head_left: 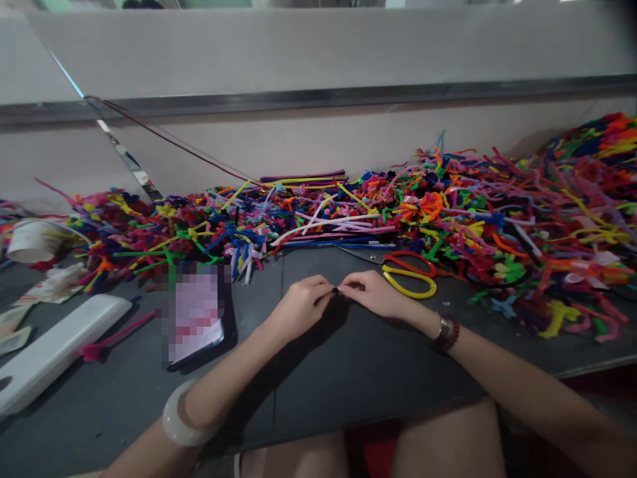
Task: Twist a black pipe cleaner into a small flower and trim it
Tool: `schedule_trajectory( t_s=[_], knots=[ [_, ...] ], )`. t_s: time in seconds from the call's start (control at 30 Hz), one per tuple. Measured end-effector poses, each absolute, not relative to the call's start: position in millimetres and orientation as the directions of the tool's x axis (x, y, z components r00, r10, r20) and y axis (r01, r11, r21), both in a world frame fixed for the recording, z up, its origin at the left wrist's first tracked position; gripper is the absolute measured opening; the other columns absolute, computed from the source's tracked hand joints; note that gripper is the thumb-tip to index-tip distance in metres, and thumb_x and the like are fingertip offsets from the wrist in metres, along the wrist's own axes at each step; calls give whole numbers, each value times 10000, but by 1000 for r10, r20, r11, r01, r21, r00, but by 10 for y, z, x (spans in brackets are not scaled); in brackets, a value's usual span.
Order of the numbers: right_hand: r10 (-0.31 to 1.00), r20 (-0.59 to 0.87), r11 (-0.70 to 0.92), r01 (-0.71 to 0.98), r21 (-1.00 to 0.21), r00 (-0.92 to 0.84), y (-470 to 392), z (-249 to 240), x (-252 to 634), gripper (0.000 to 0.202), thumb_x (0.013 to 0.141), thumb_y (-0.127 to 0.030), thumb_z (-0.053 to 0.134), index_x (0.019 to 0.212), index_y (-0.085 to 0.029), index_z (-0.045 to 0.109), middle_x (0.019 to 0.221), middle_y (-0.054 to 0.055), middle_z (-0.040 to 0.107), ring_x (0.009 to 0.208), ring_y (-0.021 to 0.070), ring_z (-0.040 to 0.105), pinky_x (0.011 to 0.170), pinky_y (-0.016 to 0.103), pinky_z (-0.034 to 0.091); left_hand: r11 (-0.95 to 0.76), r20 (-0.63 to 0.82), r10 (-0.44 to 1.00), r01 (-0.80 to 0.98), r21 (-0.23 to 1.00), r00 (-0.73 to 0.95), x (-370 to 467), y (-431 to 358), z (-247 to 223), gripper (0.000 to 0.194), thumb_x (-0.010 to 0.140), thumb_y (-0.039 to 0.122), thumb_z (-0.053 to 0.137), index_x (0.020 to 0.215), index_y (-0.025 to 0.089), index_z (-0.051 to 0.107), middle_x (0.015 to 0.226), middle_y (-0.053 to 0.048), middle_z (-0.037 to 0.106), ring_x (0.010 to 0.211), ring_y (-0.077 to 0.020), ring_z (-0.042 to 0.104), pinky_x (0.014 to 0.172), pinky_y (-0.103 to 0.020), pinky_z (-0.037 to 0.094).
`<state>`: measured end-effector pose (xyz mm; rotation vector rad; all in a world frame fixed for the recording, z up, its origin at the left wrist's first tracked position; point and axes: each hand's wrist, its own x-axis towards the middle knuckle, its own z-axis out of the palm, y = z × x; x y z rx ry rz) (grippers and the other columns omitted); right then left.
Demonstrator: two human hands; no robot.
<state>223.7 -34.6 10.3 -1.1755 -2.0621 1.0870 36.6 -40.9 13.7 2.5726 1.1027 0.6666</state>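
Observation:
My left hand (304,304) and my right hand (375,293) meet over the dark table, each with its fingertips pinched on one small black piece (336,291). Its shape is too small to make out. Just beyond my right hand lie scissors (411,272) with one red and one yellow handle, their blades pointing left. Behind both hands spreads a long heap of colourful pipe cleaners (343,212), some twisted into flower shapes.
On the left, a phone (196,318) with a blurred screen lies near a long white device (64,352). A pink pipe cleaner flower (92,352) sits between them. A white cup (32,241) lies tipped at the far left. A low wall (318,60) rises behind the heap.

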Motion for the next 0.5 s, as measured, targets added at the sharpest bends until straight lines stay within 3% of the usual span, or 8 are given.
schedule_trajectory(
  t_s=[0.07,0.13,0.2,0.33,0.5],
  knots=[
    [860,-186,-24,326,-945,-475,-335,128,2229,240,806,-316,496,693,-120,578,526,-27,472,406,46,337,373,177,244,-747,341,663,612,259,666,366,-427,129,229,834,128,385,850,137,614,856,-73,594,787,-152,540,720,-256,424],
    [786,-351,-292,195,-936,-509,-326,147,2232,262,778,-351,530,660,-117,552,464,-67,372,359,23,219,322,166,124,-793,346,597,598,117,724,359,-437,132,227,838,119,377,889,131,599,848,-74,587,785,-159,531,727,-270,434],
    [732,-418,-439,97,-893,-539,-318,156,2241,253,735,-339,585,641,-109,540,465,-75,352,360,11,188,313,157,73,-812,330,554,583,12,764,351,-441,142,223,843,119,371,916,123,582,833,-72,579,770,-163,524,725,-282,444],
    [713,-454,-513,44,-857,-535,-307,155,2252,219,708,-283,614,631,-90,547,493,-58,399,364,-1,207,306,147,66,-832,286,503,547,-98,816,351,-445,152,210,845,125,371,927,103,563,828,-74,568,772,-175,516,733,-308,456],
    [724,-427,-469,67,-881,-541,-292,156,2258,249,710,-320,620,634,-95,546,433,-99,297,361,3,155,313,152,60,-827,287,512,555,-89,810,342,-450,155,210,848,121,363,920,107,559,836,-69,562,774,-171,510,733,-302,458]
  ],
)
